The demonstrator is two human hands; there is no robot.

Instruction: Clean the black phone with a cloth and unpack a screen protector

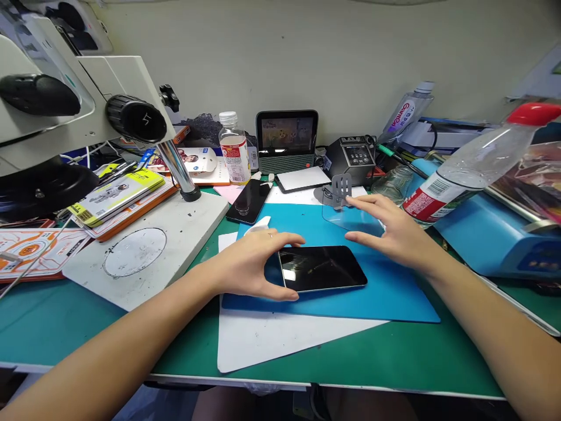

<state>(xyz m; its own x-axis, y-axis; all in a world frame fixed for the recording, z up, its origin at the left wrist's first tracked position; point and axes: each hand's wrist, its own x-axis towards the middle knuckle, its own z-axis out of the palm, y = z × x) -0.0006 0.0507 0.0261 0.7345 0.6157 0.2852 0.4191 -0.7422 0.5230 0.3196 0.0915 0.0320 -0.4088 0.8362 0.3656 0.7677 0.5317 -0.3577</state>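
Note:
A black-screened smartphone lies face up on a blue mat. My left hand spans its left end, thumb at the near long edge and fingers at the far one. Above the mat's far right part, my right hand holds a clear thin sheet by its edges, between thumb and fingers. The sheet is tilted, and its right end is hidden by the hand. Behind the mat lies a second dark phone.
A microscope stand occupies the left side. At the back are a bottle, a small display, a black box device and a grey phone holder. A red-capped bottle leans beside a blue machine. White paper pokes out under the mat.

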